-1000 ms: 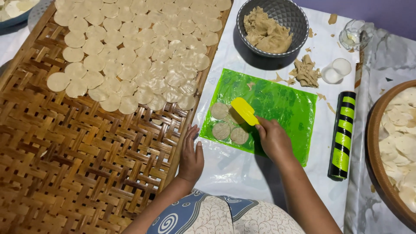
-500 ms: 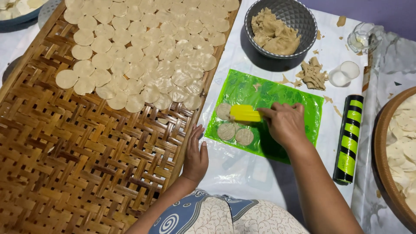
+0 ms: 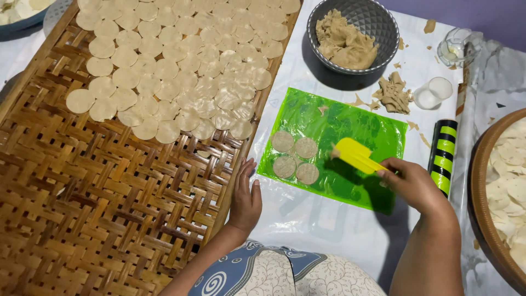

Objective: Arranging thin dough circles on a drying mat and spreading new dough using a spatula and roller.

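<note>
The right hand (image 3: 412, 183) grips a yellow scraper (image 3: 353, 155) by its handle, blade held over the green sheet (image 3: 350, 123) just right of four dough rounds (image 3: 296, 157). The left hand (image 3: 245, 197) lies flat and open, holding nothing, on the edge of the woven tray (image 3: 93, 208). More rounds cover the tray's far part. Beyond the sheet stand a grey bowl (image 3: 378, 22) of dough and some scraps (image 3: 393, 93); a black-and-green roller (image 3: 442, 156) lies to the right.
</note>
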